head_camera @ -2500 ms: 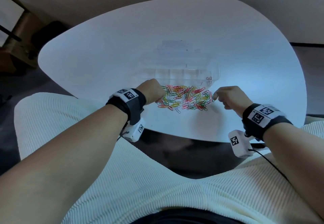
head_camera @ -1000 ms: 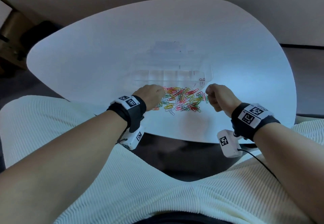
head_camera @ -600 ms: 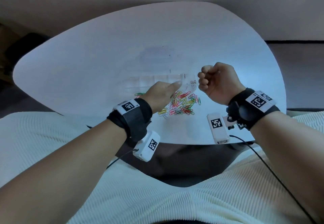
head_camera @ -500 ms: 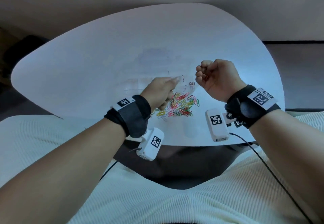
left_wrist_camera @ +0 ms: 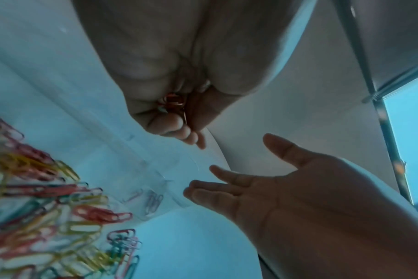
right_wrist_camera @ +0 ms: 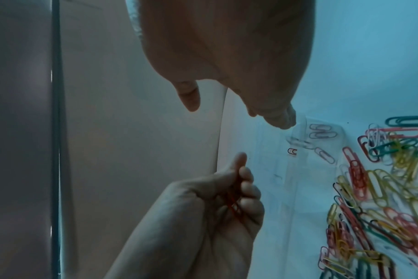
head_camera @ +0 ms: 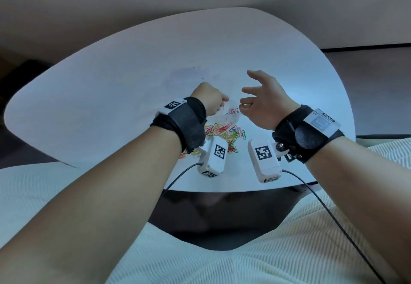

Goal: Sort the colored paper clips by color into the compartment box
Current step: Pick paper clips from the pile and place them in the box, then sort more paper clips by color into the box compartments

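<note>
Paper clips [head_camera: 224, 133]: mixed pile of red, yellow, green and blue, loose on the white table [head_camera: 111, 97], near edge, at 6 o'clock from the compartment box [head_camera: 226, 119]. Box is clear plastic, hard to read in the head view; the right wrist view shows a few pale clips [right_wrist_camera: 321, 131] lying in its end compartment and a single dark clip [right_wrist_camera: 292, 151] in the one next to it. Other compartments look bare (walls too faint to be sure).

Left hand [head_camera: 210, 101]: fingers curled round a small bunch of red clips [left_wrist_camera: 173, 101], raised above the box at about 10 o'clock from the pile. Right hand [head_camera: 264, 103]: fingers spread and relaxed, palm turned toward the left hand, holding nothing, above the box's right end at 2 o'clock from the pile. Hands near each other, not touching.

Step in hand, as I judge it: delivering the red bunch; sorting barely begun, most clips unsorted.

Next move calls for lowering the left hand over one vacant compartment and releasing there, clear of the pale and dark clips, without a clip snagging on the fingers or skipping over a divider.
</note>
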### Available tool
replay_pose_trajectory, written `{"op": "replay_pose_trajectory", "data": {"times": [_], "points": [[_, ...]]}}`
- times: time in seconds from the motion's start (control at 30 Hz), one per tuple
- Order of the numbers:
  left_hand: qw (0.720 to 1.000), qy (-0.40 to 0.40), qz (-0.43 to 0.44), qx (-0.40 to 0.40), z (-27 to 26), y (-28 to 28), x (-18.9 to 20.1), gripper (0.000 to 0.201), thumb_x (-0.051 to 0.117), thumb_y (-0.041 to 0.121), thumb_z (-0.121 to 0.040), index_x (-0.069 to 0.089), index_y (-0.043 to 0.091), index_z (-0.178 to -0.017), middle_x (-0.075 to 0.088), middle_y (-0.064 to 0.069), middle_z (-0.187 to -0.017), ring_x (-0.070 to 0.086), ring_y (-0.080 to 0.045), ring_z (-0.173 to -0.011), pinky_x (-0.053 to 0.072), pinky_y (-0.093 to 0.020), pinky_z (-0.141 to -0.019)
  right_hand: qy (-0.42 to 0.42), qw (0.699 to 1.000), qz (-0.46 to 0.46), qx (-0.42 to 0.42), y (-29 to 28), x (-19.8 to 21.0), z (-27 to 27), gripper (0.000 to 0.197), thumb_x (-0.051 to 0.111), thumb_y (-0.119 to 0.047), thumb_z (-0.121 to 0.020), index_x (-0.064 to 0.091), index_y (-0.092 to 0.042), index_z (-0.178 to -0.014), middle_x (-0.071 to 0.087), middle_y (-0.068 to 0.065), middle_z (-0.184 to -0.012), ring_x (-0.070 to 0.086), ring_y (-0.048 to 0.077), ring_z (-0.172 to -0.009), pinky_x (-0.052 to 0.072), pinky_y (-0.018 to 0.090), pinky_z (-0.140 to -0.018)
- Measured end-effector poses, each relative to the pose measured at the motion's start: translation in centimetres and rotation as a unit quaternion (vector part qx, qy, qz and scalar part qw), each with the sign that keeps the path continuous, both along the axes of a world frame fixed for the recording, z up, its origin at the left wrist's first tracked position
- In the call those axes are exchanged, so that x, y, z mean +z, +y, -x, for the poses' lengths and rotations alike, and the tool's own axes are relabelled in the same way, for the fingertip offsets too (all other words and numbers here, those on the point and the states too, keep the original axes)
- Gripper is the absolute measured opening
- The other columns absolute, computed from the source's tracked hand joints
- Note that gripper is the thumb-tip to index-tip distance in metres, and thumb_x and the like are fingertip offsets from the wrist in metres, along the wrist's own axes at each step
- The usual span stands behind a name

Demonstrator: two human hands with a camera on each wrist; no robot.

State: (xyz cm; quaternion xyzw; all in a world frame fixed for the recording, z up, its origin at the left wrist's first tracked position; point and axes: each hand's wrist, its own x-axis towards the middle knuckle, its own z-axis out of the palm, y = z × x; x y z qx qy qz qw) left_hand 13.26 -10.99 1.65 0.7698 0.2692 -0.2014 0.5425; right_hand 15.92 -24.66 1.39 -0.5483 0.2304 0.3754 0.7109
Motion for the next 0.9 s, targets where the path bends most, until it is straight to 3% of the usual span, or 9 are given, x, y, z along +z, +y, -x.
{"op": "replay_pose_trajectory", "data": {"times": [0.17, 0.3, 0.4, 0.47, 0.53, 0.67, 0.77, 0.83, 0.9], "points": [[0.991, -0.001, 0.101, 0.091, -0.8, -1.7, 0.5, 0.025, 0.036, -0.009, -0.092, 0.058, -0.006, -0.103, 0.043, -0.008, -0.067, 0.041, -0.017, -0.056, 0.038, -0.019, -0.049, -0.05, 0.996, 0.011, -0.067, 0.2, 0.5, 0.0, 0.055, 0.054, -0.042, -0.095, 0.044, -0.009, -0.138, 0.043, 0.02, -0.142, 0.046, 0.027, -0.129, 0.038, 0.033, -0.107], [0.995, 0.007, 0.079, 0.061, -1.3, -2.5, -0.8, 0.013, 0.047, 0.0, -0.086, 0.056, 0.004, -0.079, 0.051, -0.011, -0.078, 0.049, -0.026, -0.082, 0.046, -0.035, -0.081, -0.071, 0.991, 0.025, -0.11, -0.1, 0.6, 0.0, 0.049, 0.052, -0.034, -0.098, 0.046, -0.008, -0.138, 0.05, 0.018, -0.138, 0.047, 0.028, -0.13, 0.039, 0.034, -0.109], [0.995, 0.015, 0.078, 0.062, -1.6, -2.4, -2.7, 0.018, 0.049, 0.009, -0.064, 0.057, 0.004, -0.079, 0.054, -0.015, -0.089, 0.051, -0.03, -0.089, 0.045, -0.043, -0.095, -0.073, 0.99, 0.032, -0.113, -0.3, 0.5, 0.1, 0.042, 0.052, -0.033, -0.098, 0.051, -0.009, -0.132, 0.055, 0.016, -0.129, 0.052, 0.027, -0.123, 0.043, 0.033, -0.105], [0.997, 0.004, 0.066, 0.046, -1.2, -2.1, -2.5, 0.006, 0.051, 0.013, -0.068, 0.052, 0.007, -0.066, 0.053, -0.014, -0.086, 0.051, -0.029, -0.089, 0.044, -0.047, -0.099, -0.087, 0.989, 0.046, -0.107, -0.4, 0.5, 0.1, 0.031, 0.053, -0.033, -0.097, 0.058, -0.011, -0.119, 0.06, 0.012, -0.12, 0.059, 0.026, -0.114, 0.048, 0.034, -0.098], [0.998, -0.029, 0.059, 0.025, -0.7, -1.8, -1.6, 0.019, 0.047, 0.006, -0.085, 0.05, 0.005, -0.067, 0.049, -0.013, -0.083, 0.047, -0.026, -0.089, 0.044, -0.044, -0.094, -0.102, 0.988, 0.061, -0.095, -0.5, 0.6, 0.2, 0.019, 0.054, -0.03, -0.096, 0.062, -0.013, -0.102, 0.065, 0.009, -0.109, 0.064, 0.025, -0.101, 0.054, 0.035, -0.09], [0.992, -0.122, 0.011, 0.004, 0.3, -0.5, -0.1, 0.024, 0.04, 0.004, -0.093, 0.062, 0.012, -0.096, 0.058, -0.008, -0.094, 0.051, -0.021, -0.083, 0.049, -0.036, -0.085, -0.135, 0.984, 0.103, -0.053, -0.6, 0.7, 0.3, 0.012, 0.05, -0.017, -0.092, 0.061, -0.015, -0.089, 0.064, 0.002, -0.083, 0.062, 0.02, -0.072, 0.05, 0.029, -0.066], [0.983, -0.172, -0.049, -0.032, 1.8, 0.6, 0.8, 0.023, 0.047, 0.007, -0.089, 0.065, 0.021, -0.086, 0.066, -0.001, -0.088, 0.061, -0.02, -0.081, 0.053, -0.034, -0.08, -0.185, 0.97, 0.154, 0.039, -0.7, 0.6, 0.6, 0.019, 0.047, -0.011, -0.09, 0.063, -0.016, -0.082, 0.063, 0.001, -0.072, 0.06, 0.018, -0.061, 0.044, 0.025, -0.057], [0.974, -0.186, -0.104, -0.073, 3.2, 1.2, 1.1, 0.022, 0.053, 0.009, -0.085, 0.064, 0.027, -0.077, 0.067, 0.006, -0.08, 0.062, -0.014, -0.076, 0.053, -0.028, -0.074, -0.23, 0.943, 0.202, 0.13, -0.7, 0.2, 1.0, 0.021, 0.048, -0.008, -0.089, 0.066, -0.016, -0.08, 0.066, 0.001, -0.072, 0.06, 0.017, -0.061, 0.043, 0.025, -0.056], [0.958, -0.184, -0.176, -0.13, 4.9, 1.7, 0.7, 0.018, 0.056, 0.014, -0.082, 0.063, 0.03, -0.077, 0.065, 0.011, -0.076, 0.06, -0.011, -0.072, 0.049, -0.023, -0.071, -0.28, 0.886, 0.28, 0.242, -0.6, -0.5, 1.5, 0.017, 0.055, -0.009, -0.087, 0.069, -0.018, -0.082, 0.069, -0.001, -0.073, 0.062, 0.014, -0.063, 0.044, 0.023, -0.057]]}}
